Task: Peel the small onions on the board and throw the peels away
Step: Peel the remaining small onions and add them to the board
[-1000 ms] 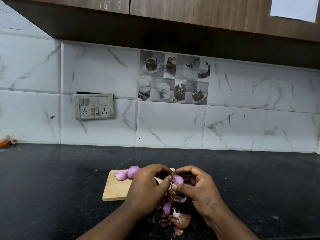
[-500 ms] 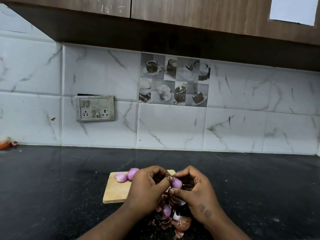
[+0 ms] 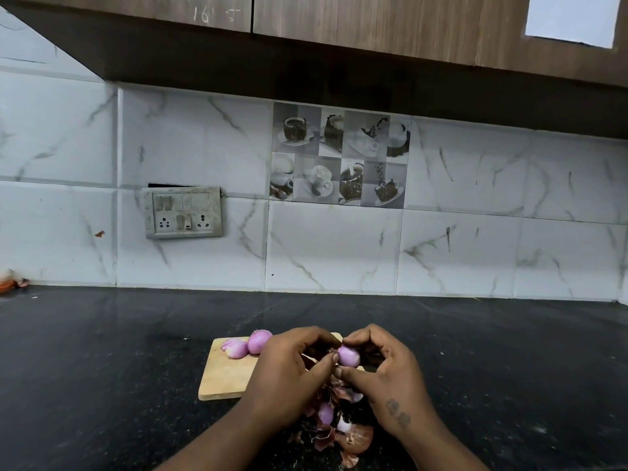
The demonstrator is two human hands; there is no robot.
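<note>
Peeled onions (image 3: pixel 259 341) pink-purple. Peels (image 3: pixel 353 440) reddish-brown. Cutting board (image 3: pixel 224 375) pale wood. Countertop (image 3: pixel 102 368) black, finely speckled. Wall tiles (image 3: pixel 333 246) white, grey-veined marble. Accent tile (image 3: pixel 339 154) grey coffee-cup checks. Cabinets (image 3: pixel 373 25) brown woodgrain.

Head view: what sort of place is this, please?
Most likely a home kitchen: a dark stone counter, a tiled wall with a coffee-cup picture tile, wooden cabinets above, and small onions on a wooden board.

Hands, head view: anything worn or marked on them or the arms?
Nothing worn shows: left hand and right hand are bare, no gloves, rings or watch visible; both forearms uncovered to the frame edge. One marking: a small dark two-part tattoo on the back of the right hand, near the wrist.
</note>
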